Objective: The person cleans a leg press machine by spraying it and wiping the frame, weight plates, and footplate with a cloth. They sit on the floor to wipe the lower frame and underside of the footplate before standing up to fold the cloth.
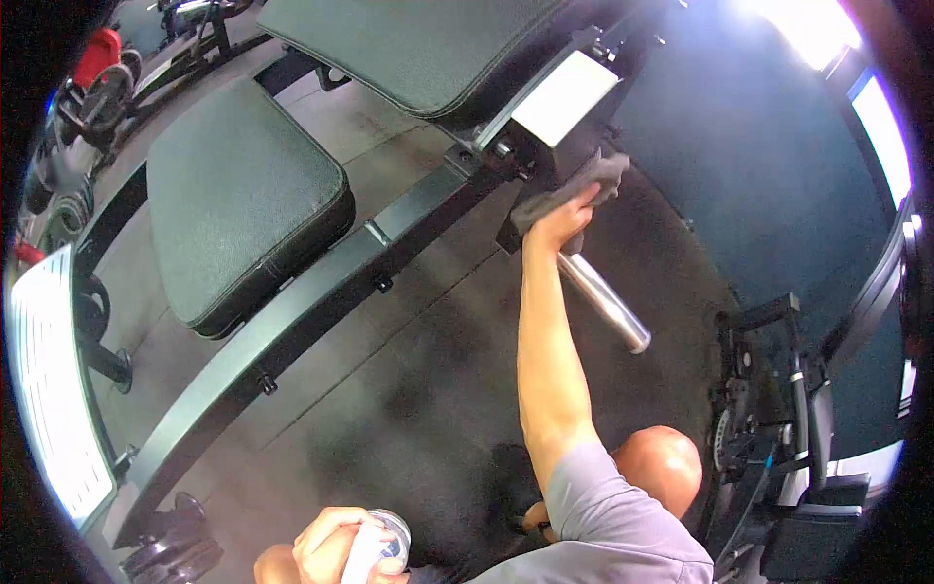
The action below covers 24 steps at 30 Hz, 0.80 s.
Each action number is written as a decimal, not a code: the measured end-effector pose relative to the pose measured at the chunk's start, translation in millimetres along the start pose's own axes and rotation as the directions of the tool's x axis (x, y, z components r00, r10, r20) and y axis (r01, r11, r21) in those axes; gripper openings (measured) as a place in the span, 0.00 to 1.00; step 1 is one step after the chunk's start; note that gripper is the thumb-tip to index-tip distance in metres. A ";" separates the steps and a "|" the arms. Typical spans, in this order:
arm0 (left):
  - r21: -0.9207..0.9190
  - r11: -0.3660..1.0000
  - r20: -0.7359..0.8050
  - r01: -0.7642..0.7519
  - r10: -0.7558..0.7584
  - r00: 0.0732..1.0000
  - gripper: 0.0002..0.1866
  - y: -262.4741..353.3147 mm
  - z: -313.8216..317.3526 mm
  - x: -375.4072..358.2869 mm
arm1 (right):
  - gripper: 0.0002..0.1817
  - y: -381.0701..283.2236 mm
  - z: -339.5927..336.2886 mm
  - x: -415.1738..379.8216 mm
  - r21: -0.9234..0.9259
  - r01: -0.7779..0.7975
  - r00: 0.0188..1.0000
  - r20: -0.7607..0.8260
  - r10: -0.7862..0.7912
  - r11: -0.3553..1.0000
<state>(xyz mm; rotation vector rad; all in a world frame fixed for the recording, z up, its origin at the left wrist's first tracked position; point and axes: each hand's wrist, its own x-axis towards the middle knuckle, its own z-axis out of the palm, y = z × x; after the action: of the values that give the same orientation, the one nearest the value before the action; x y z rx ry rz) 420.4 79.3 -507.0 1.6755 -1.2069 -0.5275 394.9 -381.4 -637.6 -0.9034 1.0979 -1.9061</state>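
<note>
My right hand [559, 224] reaches up to an exercise machine and presses a grey cloth [598, 180] against its dark frame, with the fingers closed around the cloth. Just below that hand, a shiny metal weight peg [608, 304] sticks out. Low in the view, my left hand [326, 547] is wrapped round a white container [362, 553] with a round, clear-looking rim; its exact kind does not show.
Above left is a black padded seat [248, 204], with a larger pad [409, 49] behind it. The curved steel beam [292, 316] runs to a ridged footplate [58, 389]. More equipment [778, 428] stands at right beside a dark wall [720, 146].
</note>
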 end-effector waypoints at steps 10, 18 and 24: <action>-0.117 0.983 -0.054 -0.143 0.138 0.989 0.14 10.4 -10.5 -7.4 | 0.16 -185.9 32.3 -32.6 0.023 0.999 -0.035 0.560 -0.828 -0.027; -0.235 0.950 -0.034 -0.206 0.204 0.978 0.12 24.4 -11.5 -20.1 | 0.15 -190.8 47.0 -21.2 0.077 0.893 0.358 0.476 -0.803 0.444; -0.322 0.933 0.005 -0.162 0.173 0.985 0.12 28.1 -9.7 -37.2 | 0.30 -102.0 18.6 -45.8 0.254 0.745 0.552 0.287 -0.783 0.617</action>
<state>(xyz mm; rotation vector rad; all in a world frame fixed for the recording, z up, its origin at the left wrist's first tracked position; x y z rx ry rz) 399.2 115.7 -484.8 1.2804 -1.2029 -0.6114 406.6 -312.9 -548.0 -1.8209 0.3400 -2.2758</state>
